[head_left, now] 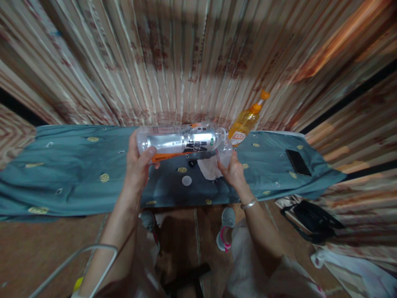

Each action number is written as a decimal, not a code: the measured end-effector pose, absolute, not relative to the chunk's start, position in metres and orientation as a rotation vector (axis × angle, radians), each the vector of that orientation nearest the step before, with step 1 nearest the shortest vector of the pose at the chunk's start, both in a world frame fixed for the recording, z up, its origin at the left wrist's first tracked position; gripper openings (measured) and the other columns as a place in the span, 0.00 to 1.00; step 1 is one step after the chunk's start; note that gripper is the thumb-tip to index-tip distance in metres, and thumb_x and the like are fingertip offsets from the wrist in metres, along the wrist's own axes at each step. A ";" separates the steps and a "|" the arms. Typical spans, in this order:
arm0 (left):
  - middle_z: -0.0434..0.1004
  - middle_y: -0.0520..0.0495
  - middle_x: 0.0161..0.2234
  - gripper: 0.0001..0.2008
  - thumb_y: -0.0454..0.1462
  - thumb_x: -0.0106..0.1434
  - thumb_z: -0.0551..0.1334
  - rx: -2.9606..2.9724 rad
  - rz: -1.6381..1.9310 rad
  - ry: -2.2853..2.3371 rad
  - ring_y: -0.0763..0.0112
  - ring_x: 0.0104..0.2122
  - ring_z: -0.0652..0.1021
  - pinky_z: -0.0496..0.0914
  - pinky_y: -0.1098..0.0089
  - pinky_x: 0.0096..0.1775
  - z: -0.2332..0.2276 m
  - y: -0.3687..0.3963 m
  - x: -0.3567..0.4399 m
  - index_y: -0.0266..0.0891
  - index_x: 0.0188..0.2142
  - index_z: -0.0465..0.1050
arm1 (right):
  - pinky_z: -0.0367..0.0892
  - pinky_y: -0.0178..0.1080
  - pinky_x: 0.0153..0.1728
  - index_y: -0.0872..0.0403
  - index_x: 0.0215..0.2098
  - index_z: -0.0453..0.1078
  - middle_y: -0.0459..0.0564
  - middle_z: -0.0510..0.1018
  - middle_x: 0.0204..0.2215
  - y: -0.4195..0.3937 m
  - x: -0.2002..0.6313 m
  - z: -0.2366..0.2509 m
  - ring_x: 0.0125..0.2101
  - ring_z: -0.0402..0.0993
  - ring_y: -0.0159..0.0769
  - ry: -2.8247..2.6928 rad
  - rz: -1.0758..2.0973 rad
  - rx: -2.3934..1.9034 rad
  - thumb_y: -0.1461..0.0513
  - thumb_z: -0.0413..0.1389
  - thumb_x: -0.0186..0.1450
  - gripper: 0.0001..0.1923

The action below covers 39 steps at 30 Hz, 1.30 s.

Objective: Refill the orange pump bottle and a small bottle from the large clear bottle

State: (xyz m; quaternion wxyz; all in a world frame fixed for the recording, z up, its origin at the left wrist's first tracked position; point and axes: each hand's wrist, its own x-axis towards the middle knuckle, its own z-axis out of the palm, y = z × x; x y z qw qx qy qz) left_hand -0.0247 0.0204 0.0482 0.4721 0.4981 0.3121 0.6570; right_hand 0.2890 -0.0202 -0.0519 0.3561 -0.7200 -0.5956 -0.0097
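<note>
My left hand (pixel 138 163) grips the base end of a large clear plastic bottle (pixel 181 142) with a silver and orange label, held on its side above a table covered with a teal cloth (pixel 77 174). My right hand (pixel 233 170) is closed around a clear plastic cup or bottle neck (pixel 225 151) at the bottle's mouth end; which one is hard to tell. A white cloth (pixel 209 169) lies under that hand. A small white cap (pixel 186 180) rests on the cloth below the bottle.
An orange-liquid spray bottle (pixel 246 120) stands at the table's back edge by striped curtains. A black phone (pixel 298 162) lies at the right. A black bag (pixel 313 219) sits on the floor at right; a metal frame (pixel 77 260) is at lower left.
</note>
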 end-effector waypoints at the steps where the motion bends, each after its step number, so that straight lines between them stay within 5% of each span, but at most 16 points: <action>1: 0.75 0.45 0.42 0.29 0.50 0.52 0.76 1.223 1.612 0.764 0.68 0.28 0.73 0.64 0.75 0.18 0.049 0.020 -0.024 0.47 0.51 0.76 | 0.79 0.51 0.43 0.59 0.67 0.58 0.66 0.85 0.46 -0.020 0.289 -0.052 0.42 0.85 0.56 -1.544 -0.032 -1.858 0.56 0.60 0.66 0.35; 33: 0.76 0.44 0.43 0.31 0.51 0.52 0.78 1.241 1.600 0.746 0.62 0.32 0.76 0.64 0.73 0.19 0.046 0.022 -0.027 0.48 0.53 0.75 | 0.79 0.52 0.44 0.61 0.68 0.57 0.67 0.85 0.46 -0.020 0.286 -0.050 0.44 0.85 0.57 -1.550 -0.043 -1.894 0.57 0.60 0.65 0.36; 39: 0.76 0.46 0.41 0.32 0.51 0.50 0.78 1.234 1.617 0.717 0.69 0.27 0.74 0.65 0.75 0.18 0.041 0.026 -0.029 0.48 0.52 0.76 | 0.79 0.52 0.46 0.64 0.68 0.57 0.69 0.84 0.49 -0.021 0.287 -0.048 0.45 0.85 0.56 -1.561 -0.021 -1.895 0.57 0.60 0.66 0.36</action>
